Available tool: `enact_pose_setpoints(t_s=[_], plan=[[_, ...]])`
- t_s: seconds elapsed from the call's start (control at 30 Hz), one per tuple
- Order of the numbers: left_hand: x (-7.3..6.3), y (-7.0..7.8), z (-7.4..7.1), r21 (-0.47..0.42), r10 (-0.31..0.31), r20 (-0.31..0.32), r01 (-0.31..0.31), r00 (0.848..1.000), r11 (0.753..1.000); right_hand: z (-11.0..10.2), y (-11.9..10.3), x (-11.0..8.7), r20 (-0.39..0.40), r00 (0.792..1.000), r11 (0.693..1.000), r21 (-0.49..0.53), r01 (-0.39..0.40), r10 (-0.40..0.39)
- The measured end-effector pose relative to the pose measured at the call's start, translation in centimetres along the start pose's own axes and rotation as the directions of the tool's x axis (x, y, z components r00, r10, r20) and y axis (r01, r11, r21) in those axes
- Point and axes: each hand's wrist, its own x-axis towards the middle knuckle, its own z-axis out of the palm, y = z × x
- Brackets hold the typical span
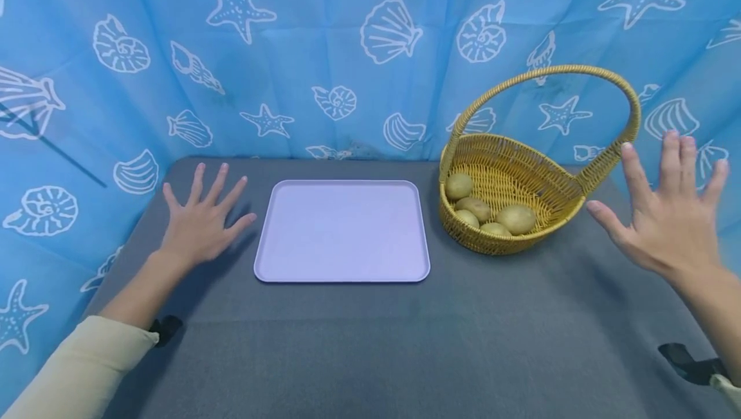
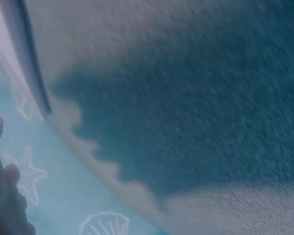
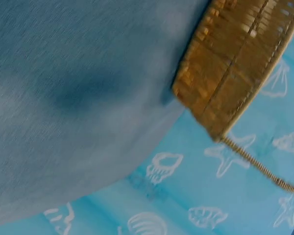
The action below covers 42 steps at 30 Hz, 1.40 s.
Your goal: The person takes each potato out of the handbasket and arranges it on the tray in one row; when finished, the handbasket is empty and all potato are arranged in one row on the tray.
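Left grip (image 1: 199, 226) and right grip (image 1: 674, 229) are spread, holding nothing. The potatoes (image 1: 516, 219), if such they are, seem firm, lightish; best held round the middle.

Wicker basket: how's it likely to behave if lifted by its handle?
The basket may tilt toward its near-left side in the head view, since the potatoes cluster there. Being rounded and loose, they'd likely roll if it tips. The handle holds its tall arch unsupported, so it's probably stiff rather than floppy.
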Motion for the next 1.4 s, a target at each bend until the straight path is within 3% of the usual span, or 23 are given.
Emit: enact_pose_setpoints(t_s=[0.17, 0.37, 0.57, 0.7, 0.87, 1.0, 1.1, 1.33, 1.4], plan=[[0.0, 1.2, 0.5, -0.009, 0.060, 0.061, -0.060, 0.996, 0.998, 1.3, -1.4, 0.8, 0.026, 0.988, 0.988, 0.025, 0.154, -0.154], [0.0, 2.0, 0.8, -0.044, 0.100, 0.186, -0.094, 0.977, 0.995, 2.7, -2.7, 2.1, 0.110, 0.950, 0.949, 0.156, 0.274, -0.292], [0.0, 2.0, 0.9, -0.084, 0.136, 0.244, -0.118, 0.960, 0.989, 3.2, -3.6, 3.4, 0.276, 0.907, 0.930, 0.279, 0.241, -0.318], [-0.1, 1.9, 0.9, -0.122, 0.169, 0.267, -0.141, 0.949, 0.982, 3.1, -3.8, 4.6, 0.312, 0.880, 0.881, 0.424, 0.207, -0.357], [-0.2, 1.5, 0.9, -0.184, 0.202, 0.283, -0.153, 0.938, 0.971, 3.4, -3.5, 6.0, 0.406, 0.805, 0.811, 0.566, 0.150, -0.433], [-0.1, 1.4, 0.8, -0.215, 0.226, 0.301, -0.165, 0.927, 0.963, 3.5, -3.2, 6.8, 0.498, 0.714, 0.760, 0.646, 0.072, -0.491], [0.1, 1.4, 0.7, -0.248, 0.247, 0.313, -0.172, 0.917, 0.953, 3.5, -3.0, 7.4, 0.552, 0.655, 0.739, 0.673, 0.016, -0.517], [0.5, 0.8, 0.7, -0.333, 0.265, 0.334, -0.150, 0.904, 0.931, 3.8, -2.5, 8.8, 0.656, 0.552, 0.747, 0.659, -0.087, -0.514], [0.6, 0.6, 0.7, -0.341, 0.270, 0.334, -0.151, 0.903, 0.928, 3.9, -2.4, 9.2, 0.674, 0.530, 0.761, 0.644, -0.079, -0.515]])
